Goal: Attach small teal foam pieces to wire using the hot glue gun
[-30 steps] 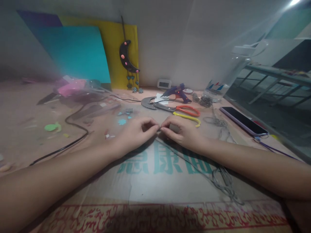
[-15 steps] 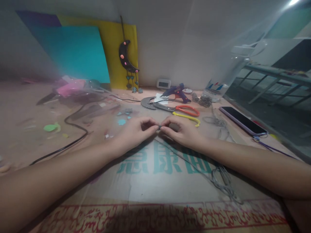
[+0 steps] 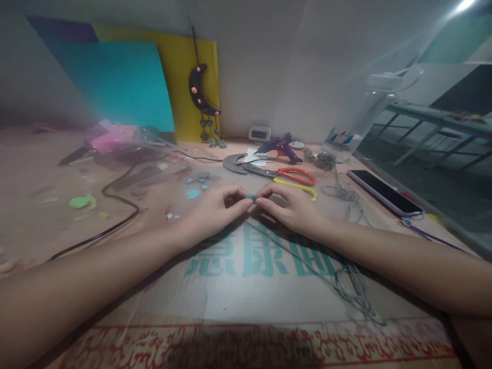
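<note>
My left hand (image 3: 219, 209) and my right hand (image 3: 290, 207) meet over the printed board, each pinching one side of a small teal and grey piece (image 3: 252, 198). Fingertips cover most of it, so its exact kind is unclear. A thin grey cord (image 3: 292, 252) runs from under the hands to a loose bundle of cord (image 3: 355, 289) by my right forearm. Just beyond the fingers lie scissors (image 3: 265, 174) with one orange and one yellow handle. Small light-blue cut-outs (image 3: 192, 193) rest past my left hand.
A purple glue gun (image 3: 282, 147), a small white digital display (image 3: 259, 133) and a clear plastic jug (image 3: 342, 136) stand at the back. A phone (image 3: 384, 192) lies at right. A crescent moon ornament (image 3: 198, 91) hangs before yellow card. A black cable (image 3: 126, 218) crosses the left side.
The fingertips have parted slightly, so more of the small teal and grey piece shows between them. Everything else stays in place.
</note>
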A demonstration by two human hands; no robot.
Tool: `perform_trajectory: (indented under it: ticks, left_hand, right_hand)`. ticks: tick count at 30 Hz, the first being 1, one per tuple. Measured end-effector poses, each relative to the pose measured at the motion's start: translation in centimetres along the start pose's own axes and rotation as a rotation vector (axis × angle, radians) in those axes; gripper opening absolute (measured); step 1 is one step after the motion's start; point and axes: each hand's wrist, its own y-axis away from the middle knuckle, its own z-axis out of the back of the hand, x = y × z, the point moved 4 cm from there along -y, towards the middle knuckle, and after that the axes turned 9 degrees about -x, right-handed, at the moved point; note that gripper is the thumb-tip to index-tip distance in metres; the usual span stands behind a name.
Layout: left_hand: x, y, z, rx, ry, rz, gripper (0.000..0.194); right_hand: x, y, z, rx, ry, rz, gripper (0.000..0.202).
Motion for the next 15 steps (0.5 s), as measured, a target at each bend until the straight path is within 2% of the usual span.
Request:
perform_trajectory:
  ticks: [7, 10, 15]
  left_hand:
    - [-0.33, 0.03, 0.02, 0.005, 0.029, -0.002, 0.031]
    - [-0.22, 0.04, 0.0, 0.008, 0.028, 0.008, 0.031]
    - [-0.26, 0.06, 0.07, 0.011, 0.027, -0.009, 0.029]
  right_hand:
    - [0.43, 0.12, 0.6, -0.127, -0.036, 0.073, 0.007]
    - [0.66, 0.2, 0.56, -0.115, -0.017, 0.136, 0.006]
    - [0.53, 0.12, 0.38, -0.09, 0.016, 0.133, 0.007]
